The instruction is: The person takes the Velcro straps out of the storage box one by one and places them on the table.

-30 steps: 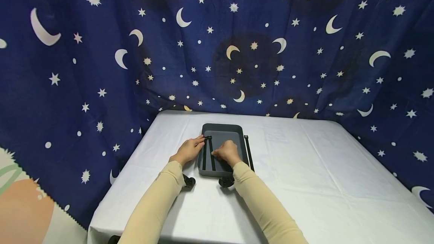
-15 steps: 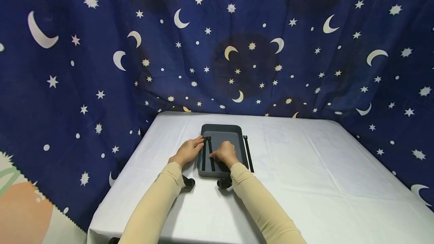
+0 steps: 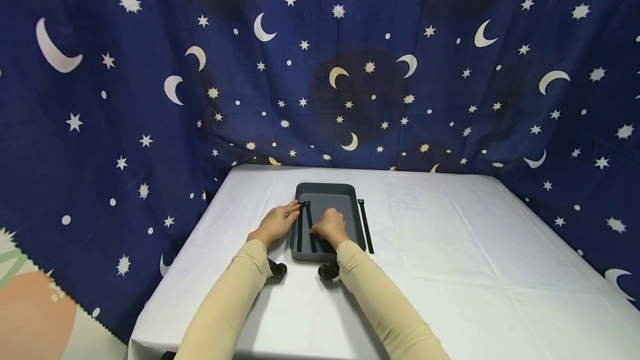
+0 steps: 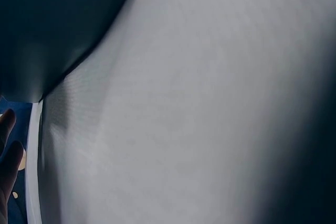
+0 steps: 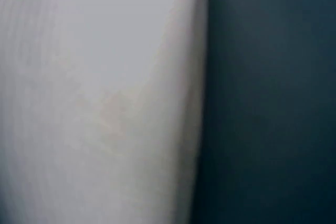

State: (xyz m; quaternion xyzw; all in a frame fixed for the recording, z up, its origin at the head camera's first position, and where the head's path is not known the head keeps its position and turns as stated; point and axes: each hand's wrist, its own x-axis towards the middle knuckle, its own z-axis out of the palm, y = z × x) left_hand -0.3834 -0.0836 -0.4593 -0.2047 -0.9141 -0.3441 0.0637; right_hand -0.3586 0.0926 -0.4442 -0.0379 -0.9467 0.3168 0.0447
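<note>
A dark grey rectangular tray lies on the white-covered table in the head view. Inside, along its left side, are two black hook-and-loop cable ties, the left tie and the right tie, lying nearly parallel. My left hand rests over the tray's left rim, fingers extended to the head of the left tie. With curled fingers, my right hand pinches at the middle of the right tie. In the left wrist view, fingers show at the left edge; the right wrist view shows no fingers.
A third black cable tie lies on the table just right of the tray. The white tablecloth stretches away to the right. Behind the table hangs a dark blue curtain with moons and stars. Black wrist-worn devices sit below the sleeves.
The head view has shifted slightly. My right hand has moved slightly left and down along the right tie; my left hand and the ties look the same.
</note>
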